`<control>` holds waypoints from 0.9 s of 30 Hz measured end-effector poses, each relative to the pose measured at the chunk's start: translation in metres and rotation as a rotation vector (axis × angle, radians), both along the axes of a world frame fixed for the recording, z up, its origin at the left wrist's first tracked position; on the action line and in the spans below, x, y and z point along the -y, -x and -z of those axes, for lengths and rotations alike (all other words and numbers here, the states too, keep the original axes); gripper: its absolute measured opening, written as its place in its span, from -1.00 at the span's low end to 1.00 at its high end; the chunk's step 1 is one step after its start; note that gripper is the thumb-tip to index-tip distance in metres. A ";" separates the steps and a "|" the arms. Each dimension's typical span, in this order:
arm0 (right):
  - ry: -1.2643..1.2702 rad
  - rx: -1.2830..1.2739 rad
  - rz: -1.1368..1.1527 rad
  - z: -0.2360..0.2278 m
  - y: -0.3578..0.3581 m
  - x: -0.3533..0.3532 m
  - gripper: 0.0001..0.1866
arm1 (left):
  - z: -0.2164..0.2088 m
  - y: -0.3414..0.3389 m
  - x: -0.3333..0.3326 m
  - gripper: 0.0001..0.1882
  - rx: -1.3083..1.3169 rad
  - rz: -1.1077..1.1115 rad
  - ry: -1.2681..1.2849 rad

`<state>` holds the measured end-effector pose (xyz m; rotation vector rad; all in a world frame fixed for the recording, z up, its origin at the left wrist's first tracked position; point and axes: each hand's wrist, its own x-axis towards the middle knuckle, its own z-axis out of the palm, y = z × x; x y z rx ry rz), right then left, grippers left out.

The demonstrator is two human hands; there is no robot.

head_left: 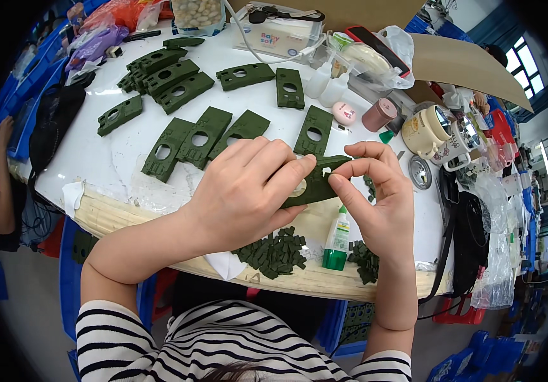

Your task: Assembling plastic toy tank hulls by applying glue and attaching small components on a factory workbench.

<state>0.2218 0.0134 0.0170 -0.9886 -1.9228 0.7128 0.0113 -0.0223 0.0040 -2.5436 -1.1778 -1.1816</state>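
Note:
My left hand is closed around a dark green plastic model tank hull part with a round hole, held tilted above the table. Thumb and forefinger of my right hand pinch together at the part's right edge; whatever is between them is too small or hidden to make out. Below the hands stands a small glue bottle with a green base and green tip. Loose small green pieces lie in a pile left of the bottle, and a second pile sits to its right, partly behind my right wrist.
Several similar green hull parts lie across the white table. White squeeze bottles, a pink cylinder, a cream mug and a metal lid stand at the right. A clear plastic box is at the back. Another person's arm shows far left.

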 end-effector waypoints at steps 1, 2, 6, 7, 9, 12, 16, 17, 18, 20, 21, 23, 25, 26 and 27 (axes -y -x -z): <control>0.004 -0.002 -0.004 0.000 0.000 0.000 -0.90 | 0.000 0.000 0.000 -0.35 -0.001 0.000 0.003; 0.013 -0.014 -0.008 0.000 0.000 0.000 -0.90 | 0.000 0.000 0.000 -0.35 -0.003 0.003 0.006; 0.041 -0.041 -0.017 0.001 0.000 -0.001 -0.90 | 0.001 -0.001 0.000 -0.35 -0.011 0.013 0.011; 0.045 -0.043 -0.016 0.002 0.000 -0.001 -0.90 | 0.002 -0.001 0.000 -0.35 -0.009 0.016 0.011; 0.037 -0.032 -0.013 0.001 0.000 -0.001 -0.90 | 0.002 -0.001 0.000 -0.35 -0.007 0.020 0.010; 0.029 -0.027 -0.010 0.002 0.000 -0.001 -0.90 | 0.002 -0.001 0.000 -0.35 -0.006 0.020 0.008; 0.023 -0.025 -0.009 0.003 0.000 -0.001 -0.91 | 0.002 -0.001 0.000 -0.35 -0.008 0.018 0.006; 0.022 -0.022 -0.006 0.002 0.000 -0.001 -0.91 | 0.003 -0.001 0.000 -0.35 -0.008 0.020 0.005; 0.020 -0.019 -0.003 0.002 0.000 -0.001 -0.91 | 0.003 -0.001 0.000 -0.35 -0.010 0.021 0.004; 0.018 -0.015 -0.001 0.002 0.000 -0.001 -0.91 | 0.003 -0.001 0.000 -0.36 -0.016 0.020 0.000; 0.018 -0.015 -0.001 0.002 0.000 -0.001 -0.90 | 0.003 -0.001 0.000 -0.36 -0.017 0.019 -0.006; 0.022 -0.017 -0.003 0.002 0.000 -0.001 -0.90 | 0.003 -0.001 0.000 -0.37 -0.021 0.016 -0.016; 0.030 -0.021 -0.005 0.002 0.000 -0.001 -0.91 | 0.003 -0.001 0.000 -0.37 -0.020 0.016 -0.017; 0.033 -0.021 -0.005 0.002 0.000 -0.001 -0.91 | 0.003 -0.001 0.000 -0.37 -0.020 0.016 -0.018; 0.036 -0.020 -0.005 0.002 0.000 -0.001 -0.91 | 0.003 -0.002 0.000 -0.36 -0.019 0.016 -0.018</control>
